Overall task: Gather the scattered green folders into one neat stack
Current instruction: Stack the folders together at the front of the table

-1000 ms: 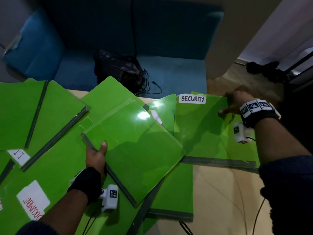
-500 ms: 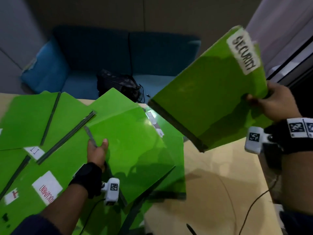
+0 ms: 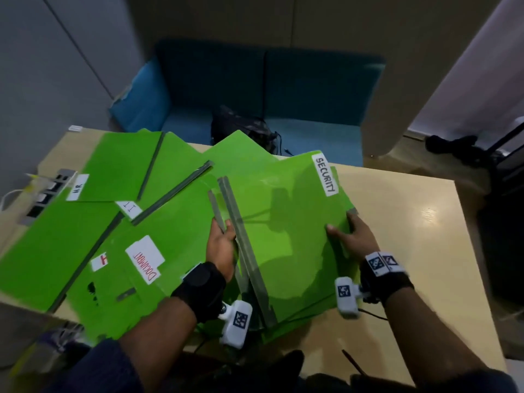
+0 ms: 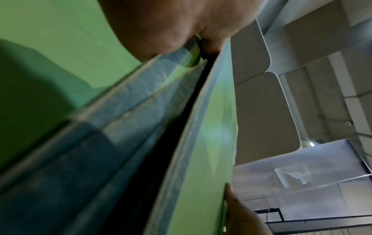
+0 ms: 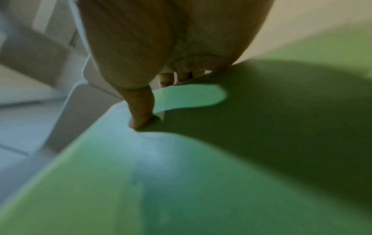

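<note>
Two hands clamp my small pile on the table (image 3: 411,239): my right hand (image 3: 353,239) pinches the SECURITY folder (image 3: 286,231) at its right edge, my left hand (image 3: 222,246) grips the grey spines (image 3: 241,236). Other green folders (image 3: 85,222) lie fanned leftward.

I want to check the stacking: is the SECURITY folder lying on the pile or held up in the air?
Lying on the pile: the SECURITY folder lies atop other folders; right hand grips its edge.

The left hand (image 3: 220,245) fingers lie hidden under the SECURITY folder (image 3: 286,236).
</note>
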`<state>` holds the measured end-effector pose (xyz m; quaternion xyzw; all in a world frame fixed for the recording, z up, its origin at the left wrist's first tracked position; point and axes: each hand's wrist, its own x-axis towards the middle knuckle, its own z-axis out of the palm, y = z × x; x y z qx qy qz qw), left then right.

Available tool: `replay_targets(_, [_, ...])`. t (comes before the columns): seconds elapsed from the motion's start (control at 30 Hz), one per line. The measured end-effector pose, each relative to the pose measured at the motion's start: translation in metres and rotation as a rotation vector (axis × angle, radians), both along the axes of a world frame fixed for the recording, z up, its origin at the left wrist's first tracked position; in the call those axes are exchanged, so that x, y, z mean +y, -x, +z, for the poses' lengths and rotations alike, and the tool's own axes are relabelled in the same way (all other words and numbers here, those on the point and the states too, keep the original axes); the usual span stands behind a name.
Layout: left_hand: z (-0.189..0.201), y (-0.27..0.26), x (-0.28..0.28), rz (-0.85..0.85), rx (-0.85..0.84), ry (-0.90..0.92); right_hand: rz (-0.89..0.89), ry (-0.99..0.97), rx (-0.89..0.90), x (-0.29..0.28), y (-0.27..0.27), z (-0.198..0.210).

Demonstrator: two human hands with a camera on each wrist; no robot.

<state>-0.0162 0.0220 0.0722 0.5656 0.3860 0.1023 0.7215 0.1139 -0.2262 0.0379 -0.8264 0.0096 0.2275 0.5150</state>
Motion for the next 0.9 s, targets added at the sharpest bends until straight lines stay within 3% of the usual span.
replay_targets(0.23, [0.011,0.026,0.003,-0.055,-0.001,0.031,0.028,0.003,0.106,0.017,0.039,-0.015])
replay_targets(0.43, [0.002,0.038,0.019,-0.025,-0.007,-0.214,-0.084,-0.074,0.086,0.037,0.064,-0.018])
replay_targets(0.67, [-0.021,0.053,0.035,-0.025,0.064,-0.143,-0.277,-0.213,0.166,0.054,0.079,-0.013])
replay_targets(0.8, [-0.039,0.074,0.048,-0.055,0.128,-0.176,-0.209,-0.196,0.142,0.076,0.089,-0.009])
replay_targets(0.9, [-0.045,0.092,0.067,0.017,0.104,-0.203,-0.051,-0.079,0.122,0.094,0.091,-0.02])
